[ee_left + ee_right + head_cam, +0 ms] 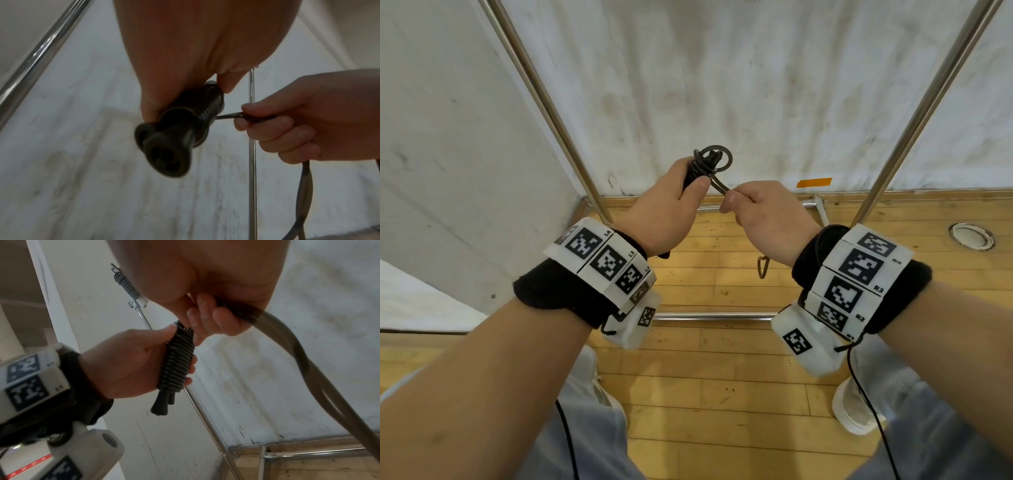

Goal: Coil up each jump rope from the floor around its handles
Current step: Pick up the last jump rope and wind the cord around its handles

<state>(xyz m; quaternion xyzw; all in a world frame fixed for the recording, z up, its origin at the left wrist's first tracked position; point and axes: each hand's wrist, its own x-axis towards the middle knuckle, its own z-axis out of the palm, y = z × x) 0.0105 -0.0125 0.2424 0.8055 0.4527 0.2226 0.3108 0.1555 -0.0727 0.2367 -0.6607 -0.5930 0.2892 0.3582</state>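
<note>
The left hand [664,209] grips the black handles [176,363] (rope coiled tightly around them); the right hand [767,219] pinches the loose jump rope [298,353] beside them.

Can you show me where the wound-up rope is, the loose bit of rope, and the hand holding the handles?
wound-up rope [178,360]: right wrist view, on the middle of the coils round the handles.
loose rope [296,345]: right wrist view, on the hanging bend.
left hand [657,219]: head view, on the back of the hand.
</note>
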